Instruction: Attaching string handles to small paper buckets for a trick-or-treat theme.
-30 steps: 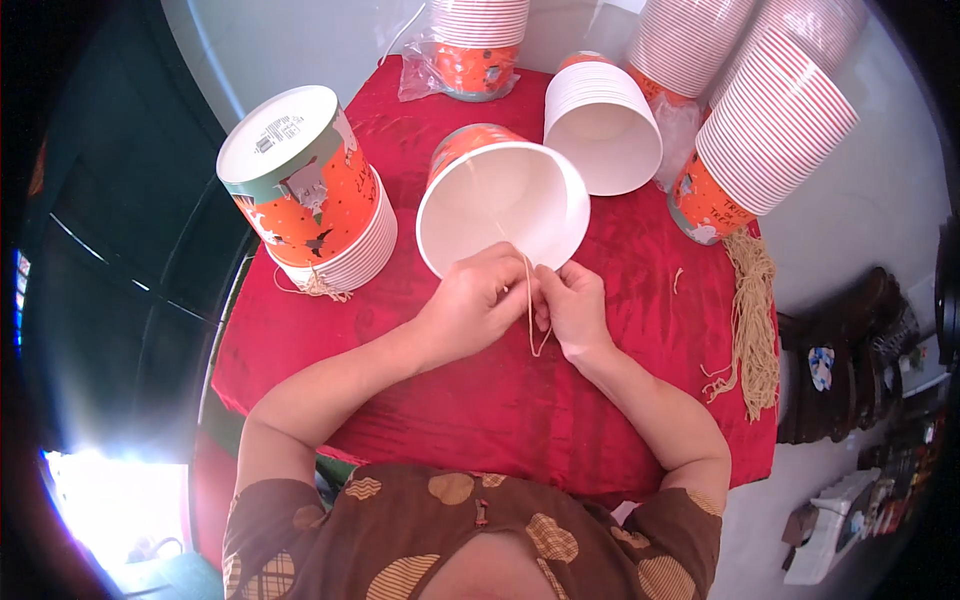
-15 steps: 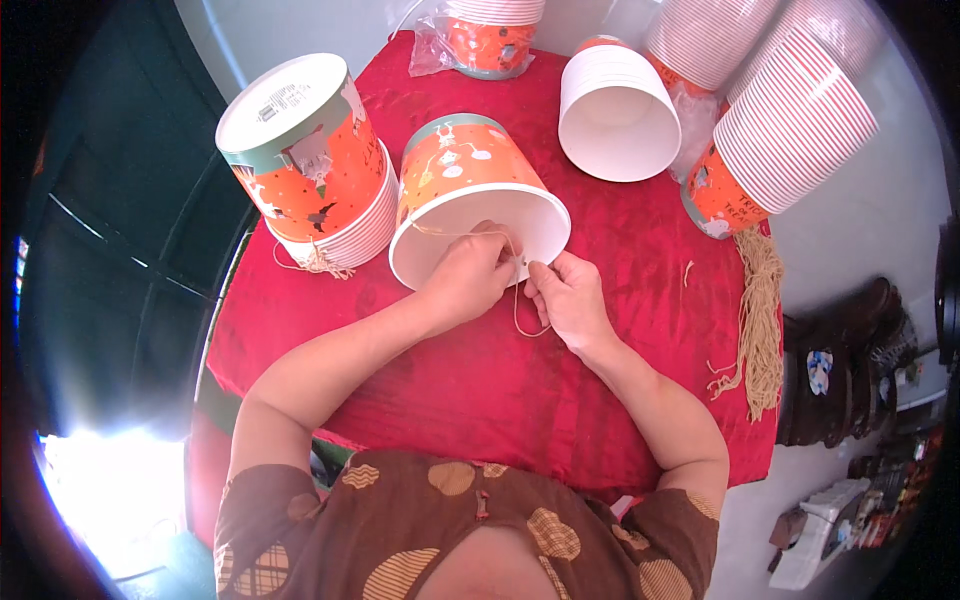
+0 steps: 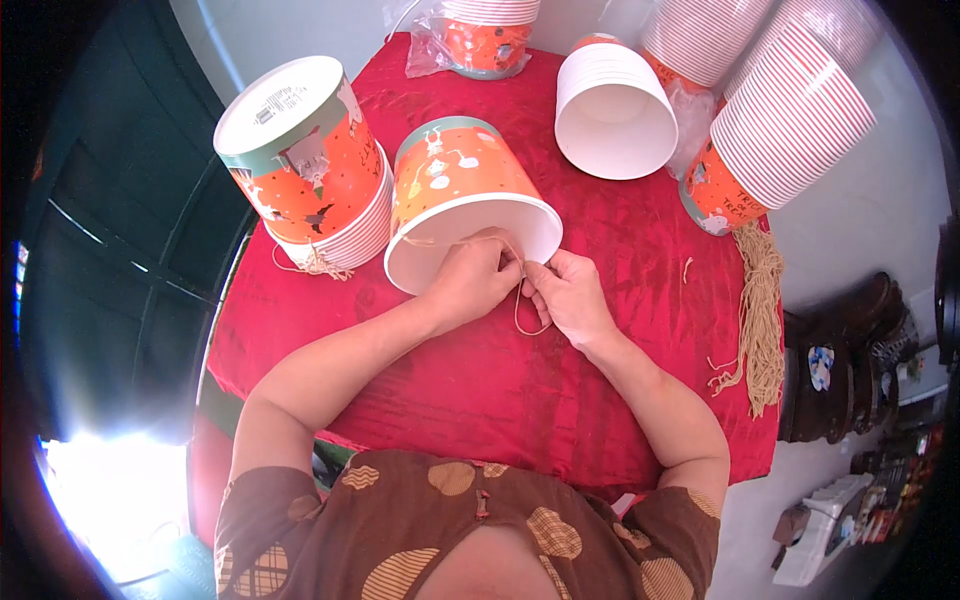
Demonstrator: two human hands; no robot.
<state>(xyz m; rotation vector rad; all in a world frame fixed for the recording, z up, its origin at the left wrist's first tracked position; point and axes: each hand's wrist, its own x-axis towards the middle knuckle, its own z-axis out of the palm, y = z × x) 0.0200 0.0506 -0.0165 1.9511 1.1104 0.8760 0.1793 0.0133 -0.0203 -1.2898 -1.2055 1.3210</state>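
An orange paper bucket point(image 3: 460, 165) with a teal base band lies on its side, its white mouth turned toward me. A thin tan cord point(image 3: 519, 318) runs across the mouth and loops down below the rim. My left hand point(image 3: 474, 272) reaches partly inside the mouth, its fingertips pinched on the cord near the rim. Against it, my right hand point(image 3: 568, 296) pinches the cord at the rim's right lower edge. The fingertips of both hands nearly meet; the exact spot where the cord passes the bucket wall is hidden by them.
On the left stands an upside-down bucket stack point(image 3: 310, 160) with cord ends at its foot. A white-lined bucket point(image 3: 618, 120) lies at the back. Nested buckets point(image 3: 790, 120) lean at the right, above a hank of tan cord point(image 3: 757, 320). Red cloth point(image 3: 420, 390) covers the table.
The bucket has tilted and shifted slightly left. My left fingertips have moved closer to my right ones at the rim.
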